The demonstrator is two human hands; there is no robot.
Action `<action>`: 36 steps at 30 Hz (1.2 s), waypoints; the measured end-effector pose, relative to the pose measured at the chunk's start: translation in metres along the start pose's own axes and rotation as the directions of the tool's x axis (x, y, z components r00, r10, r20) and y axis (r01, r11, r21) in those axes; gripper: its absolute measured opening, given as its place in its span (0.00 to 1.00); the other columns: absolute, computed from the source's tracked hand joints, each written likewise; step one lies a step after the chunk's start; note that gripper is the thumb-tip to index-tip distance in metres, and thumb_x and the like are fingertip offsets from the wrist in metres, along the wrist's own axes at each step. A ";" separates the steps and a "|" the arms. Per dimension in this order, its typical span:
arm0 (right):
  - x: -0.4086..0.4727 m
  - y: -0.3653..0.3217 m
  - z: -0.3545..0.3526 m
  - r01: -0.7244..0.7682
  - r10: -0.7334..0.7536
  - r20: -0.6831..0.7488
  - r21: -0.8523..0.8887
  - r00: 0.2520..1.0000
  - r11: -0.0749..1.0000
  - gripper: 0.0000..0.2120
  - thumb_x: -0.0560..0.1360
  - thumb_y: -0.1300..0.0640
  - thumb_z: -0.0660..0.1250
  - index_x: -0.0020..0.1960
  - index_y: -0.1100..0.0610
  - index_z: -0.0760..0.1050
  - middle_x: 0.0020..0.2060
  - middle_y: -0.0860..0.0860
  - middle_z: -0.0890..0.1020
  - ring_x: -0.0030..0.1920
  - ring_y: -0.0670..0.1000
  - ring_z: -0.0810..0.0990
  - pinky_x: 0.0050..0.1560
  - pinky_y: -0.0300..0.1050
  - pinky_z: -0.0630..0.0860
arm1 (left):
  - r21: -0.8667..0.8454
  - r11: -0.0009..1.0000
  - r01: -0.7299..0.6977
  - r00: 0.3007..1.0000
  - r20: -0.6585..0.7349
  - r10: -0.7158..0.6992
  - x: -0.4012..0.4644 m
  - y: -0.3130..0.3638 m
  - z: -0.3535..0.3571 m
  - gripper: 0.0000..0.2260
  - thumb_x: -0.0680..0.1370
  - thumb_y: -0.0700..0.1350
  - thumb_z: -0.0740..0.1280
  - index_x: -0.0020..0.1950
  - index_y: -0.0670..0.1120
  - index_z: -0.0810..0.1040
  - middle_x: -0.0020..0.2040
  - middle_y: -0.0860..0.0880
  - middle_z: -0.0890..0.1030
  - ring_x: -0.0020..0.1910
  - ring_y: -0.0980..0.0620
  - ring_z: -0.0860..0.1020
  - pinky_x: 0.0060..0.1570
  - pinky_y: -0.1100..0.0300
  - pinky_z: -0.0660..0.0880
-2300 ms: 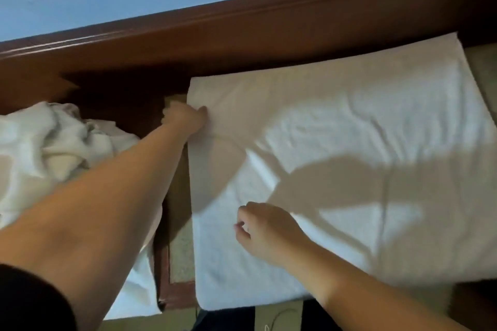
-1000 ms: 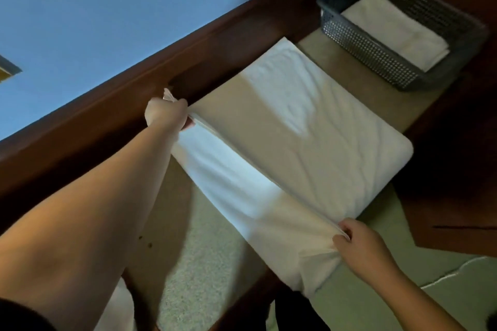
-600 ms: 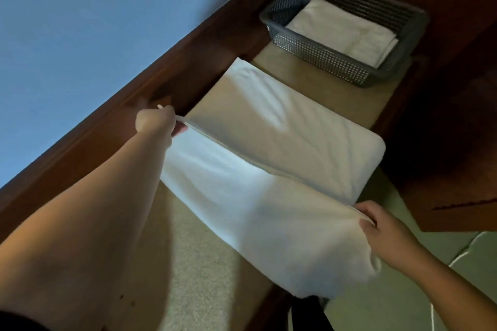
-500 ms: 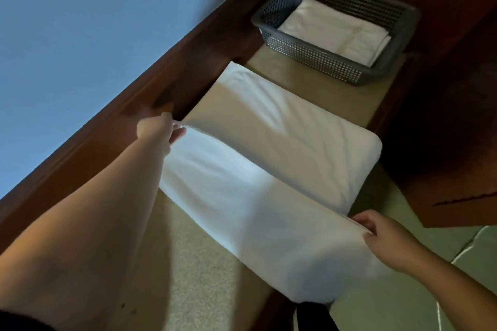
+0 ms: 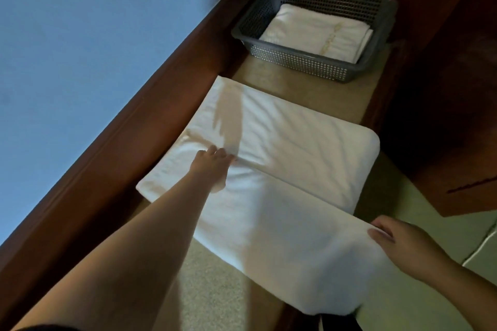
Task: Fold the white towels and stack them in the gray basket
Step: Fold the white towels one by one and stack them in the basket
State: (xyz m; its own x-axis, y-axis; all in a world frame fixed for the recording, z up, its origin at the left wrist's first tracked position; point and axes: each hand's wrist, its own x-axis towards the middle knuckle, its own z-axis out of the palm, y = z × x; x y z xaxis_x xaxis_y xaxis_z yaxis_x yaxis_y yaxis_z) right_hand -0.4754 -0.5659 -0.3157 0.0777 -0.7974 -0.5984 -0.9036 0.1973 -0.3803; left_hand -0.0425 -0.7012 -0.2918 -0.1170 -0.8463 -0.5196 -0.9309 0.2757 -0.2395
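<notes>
A white towel [image 5: 282,169] lies spread across a beige counter surface [image 5: 309,94], doubled over itself, with a fold line running diagonally from the middle toward the near right edge. Its near flap overhangs the counter's front edge.

The person's left hand [image 5: 212,169] rests on the towel at the far end of that fold line, palm down. The fingers [image 5: 219,154] reach forward and press into the cloth, which puckers slightly just ahead of them; whether any of them pinch the fabric cannot be told from here. The left forearm crosses the near flap on its way in.

The right hand [image 5: 403,244] is at the towel's near right edge, beside the overhanging flap. The thumb [image 5: 379,234] lies flat against the cloth and the other fingers curve loosely behind the edge; the grip looks light and relaxed, and how much cloth sits between thumb and fingers cannot be seen.

Farther along the counter, well apart from the towel, sits the gray basket [image 5: 301,62], its walls perforated. Inside lies 1 stack of folded white towels [image 5: 317,32], filling most of the bottom.

A dark wooden ledge [image 5: 150,126] borders the counter on the left, under a blue wall [image 5: 94,35]. A dark wooden panel [image 5: 443,88] stands to the right.
</notes>
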 end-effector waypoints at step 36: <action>-0.030 -0.065 0.044 0.284 -0.343 -0.248 -0.243 0.906 0.927 0.13 0.75 0.39 0.70 0.42 0.44 0.69 0.40 0.41 0.70 0.42 0.47 0.70 0.38 0.46 0.69 | -0.567 0.570 0.595 0.734 0.095 -0.672 -0.025 -0.100 0.047 0.27 0.84 0.50 0.63 0.79 0.41 0.58 0.74 0.33 0.64 0.71 0.30 0.69 0.63 0.37 0.73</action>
State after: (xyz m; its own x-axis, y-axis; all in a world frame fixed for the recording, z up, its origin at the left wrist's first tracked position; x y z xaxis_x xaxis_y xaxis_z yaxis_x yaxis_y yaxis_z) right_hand -0.4000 -0.5298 -0.3042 0.2754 -0.9318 -0.2366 -0.9184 -0.1823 -0.3513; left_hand 0.0698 -0.6862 -0.2939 0.5727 -0.7634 -0.2987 -0.7961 -0.6048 0.0194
